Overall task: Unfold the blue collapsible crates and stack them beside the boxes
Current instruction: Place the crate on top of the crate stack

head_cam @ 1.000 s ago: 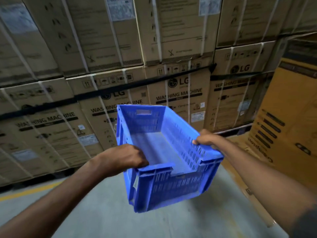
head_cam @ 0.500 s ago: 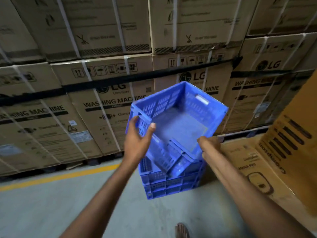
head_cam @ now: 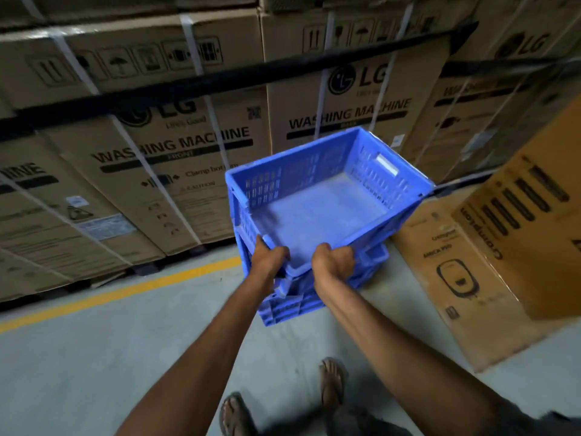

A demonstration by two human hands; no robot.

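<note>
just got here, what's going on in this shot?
A person holds an unfolded blue crate on top of a stack of blue crates on the floor. The left grip and right grip both hold its near rim, fingers curled over the edge. The crate sits tilted and skewed on the stack, so it looks not yet seated. The stack stands beside the strapped washing machine boxes, with a brown carton to its right.
</note>
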